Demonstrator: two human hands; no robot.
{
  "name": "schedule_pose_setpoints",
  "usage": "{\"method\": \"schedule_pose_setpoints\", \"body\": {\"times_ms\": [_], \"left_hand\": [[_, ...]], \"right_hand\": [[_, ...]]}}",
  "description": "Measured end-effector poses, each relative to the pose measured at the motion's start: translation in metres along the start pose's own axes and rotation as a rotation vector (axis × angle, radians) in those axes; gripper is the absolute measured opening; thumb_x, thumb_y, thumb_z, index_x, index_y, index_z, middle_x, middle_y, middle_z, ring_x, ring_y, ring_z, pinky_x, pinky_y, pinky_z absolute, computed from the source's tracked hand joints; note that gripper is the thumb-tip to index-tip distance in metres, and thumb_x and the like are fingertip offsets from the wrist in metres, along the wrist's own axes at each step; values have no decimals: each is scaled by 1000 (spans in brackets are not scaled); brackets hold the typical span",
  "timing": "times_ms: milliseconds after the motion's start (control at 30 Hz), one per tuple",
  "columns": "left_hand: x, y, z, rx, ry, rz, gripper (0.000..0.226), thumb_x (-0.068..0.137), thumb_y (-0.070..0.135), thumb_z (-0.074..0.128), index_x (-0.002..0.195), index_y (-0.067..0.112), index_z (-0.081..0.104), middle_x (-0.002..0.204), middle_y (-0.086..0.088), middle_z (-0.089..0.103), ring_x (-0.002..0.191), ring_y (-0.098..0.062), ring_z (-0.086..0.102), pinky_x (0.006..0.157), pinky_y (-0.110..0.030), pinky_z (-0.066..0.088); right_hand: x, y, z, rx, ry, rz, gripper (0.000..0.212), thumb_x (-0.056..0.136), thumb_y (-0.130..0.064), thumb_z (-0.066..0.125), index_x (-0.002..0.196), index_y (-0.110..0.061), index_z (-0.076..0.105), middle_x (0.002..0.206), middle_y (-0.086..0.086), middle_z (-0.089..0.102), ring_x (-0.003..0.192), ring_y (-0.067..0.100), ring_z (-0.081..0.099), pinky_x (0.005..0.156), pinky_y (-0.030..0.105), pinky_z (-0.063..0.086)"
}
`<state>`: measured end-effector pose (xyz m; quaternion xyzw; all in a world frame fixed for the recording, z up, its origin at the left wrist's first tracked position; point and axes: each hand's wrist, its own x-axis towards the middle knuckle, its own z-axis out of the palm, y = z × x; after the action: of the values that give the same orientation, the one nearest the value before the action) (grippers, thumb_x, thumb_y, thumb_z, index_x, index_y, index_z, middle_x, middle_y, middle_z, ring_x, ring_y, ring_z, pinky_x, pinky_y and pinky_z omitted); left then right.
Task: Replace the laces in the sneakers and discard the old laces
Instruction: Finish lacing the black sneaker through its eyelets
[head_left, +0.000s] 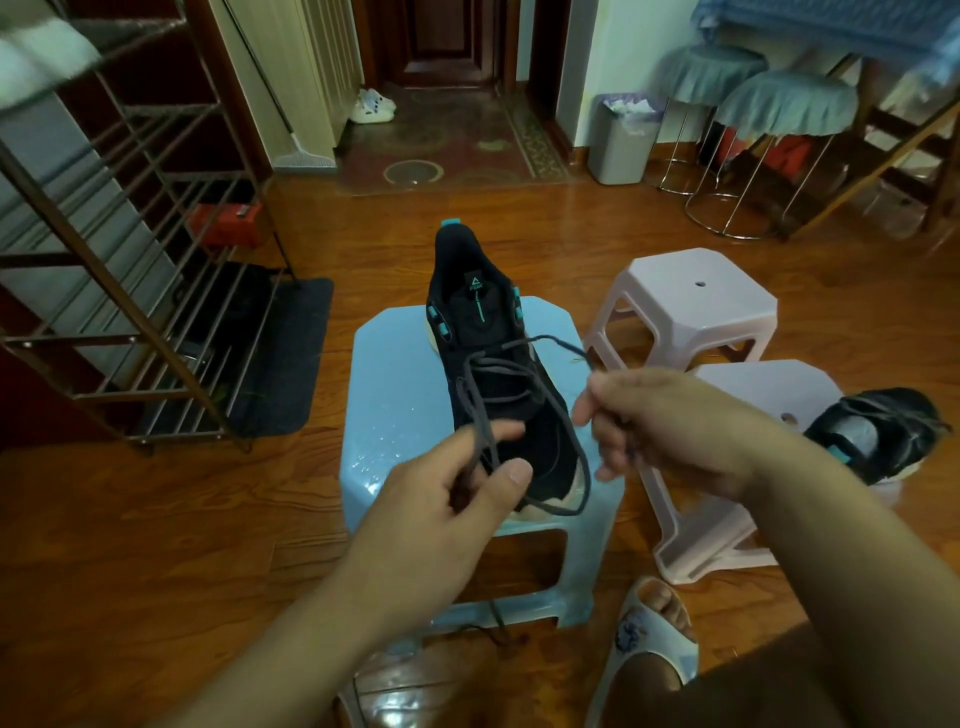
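Holding a dark grey lace in both hands above a black sneaker. Sneaker stands on a light blue stool, heel at the far end, toe at the near end. Left hand: thumb and fingers pinch a strand of the lace over the toe. Right hand: fingers curled round another part of the same lace, just right of the sneaker. Hands apart, lace running in loose loops between them and across the sneaker's upper; one end hangs down past the stool's near edge to the floor.

Second black sneaker lies on its side on a pink stool at right. Another pink stool stands farther back, right of the blue one. Grey bin with a liner stands at the far wall. Metal shoe rack at left. A foot in a pale sandal rests on the wooden floor, near right.
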<state>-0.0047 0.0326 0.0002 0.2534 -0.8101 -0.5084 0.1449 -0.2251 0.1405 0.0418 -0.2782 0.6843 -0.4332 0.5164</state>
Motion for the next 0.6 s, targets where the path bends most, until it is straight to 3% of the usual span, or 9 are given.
{"method": "schedule_pose_setpoints", "body": {"times_ms": [67,133,200,267,333,400,467,533,600], "left_hand": [[8,-8,-4,307,24,57,61,89,82,28,140,57,48,88,14,66,88,-4,62,77,-30,52],[15,-13,-7,300,39,27,69,90,84,19,134,49,59,104,19,70,101,0,63,87,-36,54],[17,-18,-9,230,65,11,73,91,84,22,123,39,70,110,16,72,106,-2,64,90,-40,55],[16,-20,-8,156,68,2,59,92,80,33,125,46,69,112,12,73,108,-4,65,93,-41,56],[19,-20,-7,36,68,-34,37,95,69,49,121,51,69,111,-1,74,106,-12,68,96,-44,57],[26,-17,-6,-104,112,-63,21,100,46,58,109,43,77,104,4,76,103,-10,69,95,-42,57],[31,-13,-5,-155,184,-53,20,101,28,60,99,34,79,94,5,76,96,-8,70,87,-39,57],[35,-14,-3,-151,235,-30,20,101,23,61,101,36,76,84,-7,69,91,-23,69,86,-48,57],[38,-17,1,-101,246,20,22,101,24,63,107,43,73,83,-10,65,88,-28,66,84,-51,57]], "right_hand": [[8,-2,-19,125,124,-17,29,106,-30,45,93,-9,61,70,5,53,65,19,56,65,31,58],[22,12,-61,420,445,-7,11,100,-18,56,100,-10,64,85,8,64,76,19,66,71,34,61],[27,33,-103,823,746,-38,16,96,-8,55,109,-10,65,98,6,67,74,16,70,68,31,61],[34,54,-132,1303,864,-141,17,98,-7,44,92,-11,59,92,5,64,61,17,65,67,26,60],[43,60,-130,1501,796,-282,21,100,-10,39,83,-12,51,84,5,57,63,17,58,79,25,55],[45,37,-101,1290,680,-290,13,102,-19,49,92,-13,54,75,1,55,60,11,51,65,18,50],[48,13,-69,622,641,-255,15,100,-32,57,105,-18,58,79,-1,59,58,9,49,56,22,42],[55,2,-38,-53,558,-300,21,98,-39,62,114,-25,62,94,-6,65,68,10,58,58,26,49],[59,0,-7,-397,430,-422,20,94,-41,67,109,-27,66,96,-15,65,79,4,62,67,21,52]]}}
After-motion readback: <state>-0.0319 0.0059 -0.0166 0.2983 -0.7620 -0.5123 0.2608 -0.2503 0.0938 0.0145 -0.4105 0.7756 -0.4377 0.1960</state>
